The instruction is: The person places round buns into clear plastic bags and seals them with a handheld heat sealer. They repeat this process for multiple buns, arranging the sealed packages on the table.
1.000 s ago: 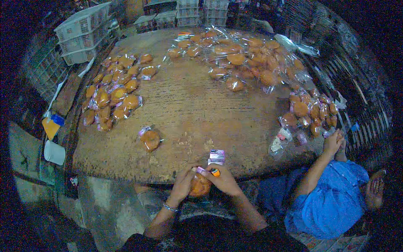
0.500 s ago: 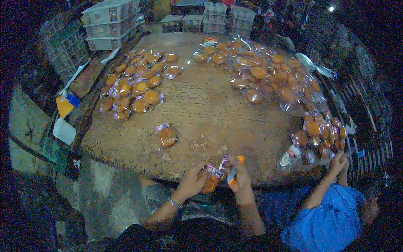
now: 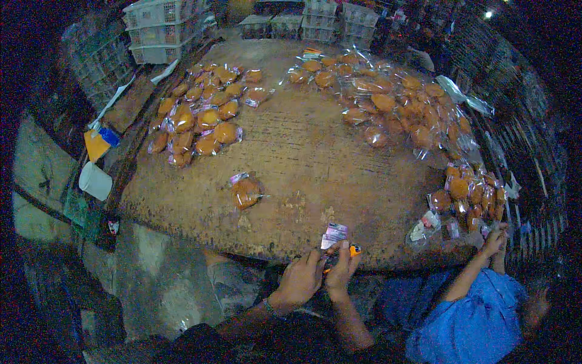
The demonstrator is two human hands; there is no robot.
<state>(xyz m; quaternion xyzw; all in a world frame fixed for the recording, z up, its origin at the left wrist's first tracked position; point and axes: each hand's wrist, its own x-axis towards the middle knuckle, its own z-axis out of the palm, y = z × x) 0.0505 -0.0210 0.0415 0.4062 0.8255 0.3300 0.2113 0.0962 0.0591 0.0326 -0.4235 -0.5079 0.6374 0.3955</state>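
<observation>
My left hand (image 3: 298,280) and my right hand (image 3: 341,273) meet at the table's near edge, both with fingers closed. A pinkish-white printed label (image 3: 335,235) sticks up between them, at the top of a clear bag. The brown bun in that bag is hidden now behind my left hand. What looks like a small orange-and-black stapler (image 3: 354,249) is in my right hand, mostly covered by the fingers. A bagged bun (image 3: 246,193) with a similar label lies alone on the wooden table (image 3: 297,158), beyond my left hand.
Bagged buns are heaped at left (image 3: 206,115), far right (image 3: 394,103) and near right (image 3: 470,194). A co-worker in a blue shirt (image 3: 470,318) sits at right, hands at the table edge. A white cup (image 3: 96,181) stands left; stacked crates (image 3: 160,30) rise behind.
My hands have come together; the left moved right and over the bagged bun, covering it. The label now points up between them. The view has shifted slightly.
</observation>
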